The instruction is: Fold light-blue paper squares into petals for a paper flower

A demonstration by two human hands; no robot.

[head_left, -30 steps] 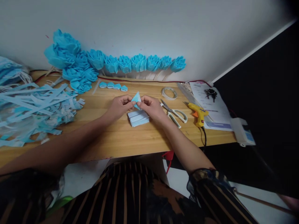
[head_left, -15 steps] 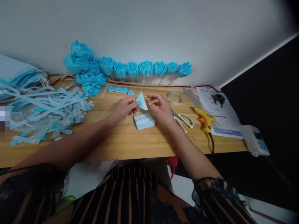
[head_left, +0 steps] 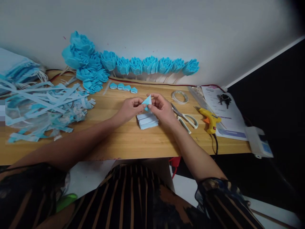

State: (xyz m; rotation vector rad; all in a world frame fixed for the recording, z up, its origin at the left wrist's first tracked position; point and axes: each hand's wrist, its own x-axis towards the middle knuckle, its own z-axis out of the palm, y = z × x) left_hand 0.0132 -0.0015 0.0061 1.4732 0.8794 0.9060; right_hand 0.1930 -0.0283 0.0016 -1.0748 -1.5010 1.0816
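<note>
A small folded blue piece (head_left: pixel 147 101) with a pointed top is pinched between my two hands. My left hand (head_left: pixel 132 109) grips its left side with thumb and fingers. On its right side, my right hand (head_left: pixel 162 107) holds it with the thumb in front and the fingers behind. Just below them lies a stack of pale blue pieces (head_left: pixel 148 121) on the wooden table (head_left: pixel 133 144). Several small folded blue petals (head_left: pixel 124 87) sit in a row behind my left hand.
Blue flowers (head_left: pixel 150 65) on sticks line the wall, with a larger cluster (head_left: pixel 91 73) at left. Cut strips (head_left: pixel 47 109) are heaped left. Rightward lie scissors (head_left: pixel 187 119), a tape roll (head_left: pixel 179 97), a yellow glue gun (head_left: pixel 209 119), keys (head_left: pixel 224 100) and a paper sheet (head_left: pixel 214 95).
My right hand has closed on the blue piece, which my left hand alone held before. The piece has shifted slightly right and its shape looks narrower. The view has tilted a little.
</note>
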